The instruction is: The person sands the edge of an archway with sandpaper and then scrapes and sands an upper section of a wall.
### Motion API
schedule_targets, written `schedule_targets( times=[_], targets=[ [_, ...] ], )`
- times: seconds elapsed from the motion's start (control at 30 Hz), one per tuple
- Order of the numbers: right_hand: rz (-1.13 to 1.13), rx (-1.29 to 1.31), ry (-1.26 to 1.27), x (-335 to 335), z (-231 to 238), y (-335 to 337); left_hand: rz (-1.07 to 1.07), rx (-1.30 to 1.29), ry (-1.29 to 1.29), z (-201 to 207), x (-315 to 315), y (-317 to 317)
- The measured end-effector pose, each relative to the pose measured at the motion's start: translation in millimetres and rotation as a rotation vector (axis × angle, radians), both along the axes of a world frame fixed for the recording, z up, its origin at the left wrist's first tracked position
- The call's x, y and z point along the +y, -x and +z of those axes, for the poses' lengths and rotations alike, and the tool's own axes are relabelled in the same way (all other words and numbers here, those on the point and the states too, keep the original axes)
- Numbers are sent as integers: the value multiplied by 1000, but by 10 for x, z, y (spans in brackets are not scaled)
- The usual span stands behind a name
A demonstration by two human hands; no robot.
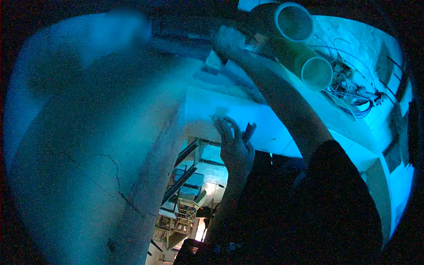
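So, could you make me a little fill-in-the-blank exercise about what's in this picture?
1. The right hand appears ____ up in the picture than the left hand.
2. The upper round-rimmed thing looks ____ in size than the lower round-rimmed thing.
3. The tangled wires show in the picture's ____ half.
4. The dark crack shows in its ____ half.

Missing words: higher; larger; right; left.

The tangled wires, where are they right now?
In the head view, the tangled wires are at the upper right, just right of the lower pale-rimmed round opening.
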State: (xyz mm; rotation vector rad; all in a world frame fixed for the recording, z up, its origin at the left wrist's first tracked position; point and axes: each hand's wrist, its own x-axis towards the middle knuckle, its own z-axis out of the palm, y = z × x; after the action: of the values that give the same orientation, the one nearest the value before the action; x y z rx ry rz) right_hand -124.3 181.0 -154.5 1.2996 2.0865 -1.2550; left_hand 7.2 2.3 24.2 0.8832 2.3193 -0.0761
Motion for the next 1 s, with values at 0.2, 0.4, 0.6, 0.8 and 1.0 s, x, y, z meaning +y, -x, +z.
schedule_targets(
  times=[0.2, 0.4, 0.6, 0.8, 1.0],
  targets=[
    [25, -47, -188, 109, -152, -33, 89, -59, -20, -29, 46, 19],
    [29, -125, 250, 360, -227, 26, 104, 2, -104, -114, -12, -23],
    [107, 15, -212, 11, -207, -92, 288, -193, -113, -66, -16, -7],
    [-17, -39, -105, 122, -73, -24, -61, 39, 34, -51, -4, -21],
    [134, 21, -47, 55, 41, -42, -20, 18, 70, -62, -35, -28]
  ],
)
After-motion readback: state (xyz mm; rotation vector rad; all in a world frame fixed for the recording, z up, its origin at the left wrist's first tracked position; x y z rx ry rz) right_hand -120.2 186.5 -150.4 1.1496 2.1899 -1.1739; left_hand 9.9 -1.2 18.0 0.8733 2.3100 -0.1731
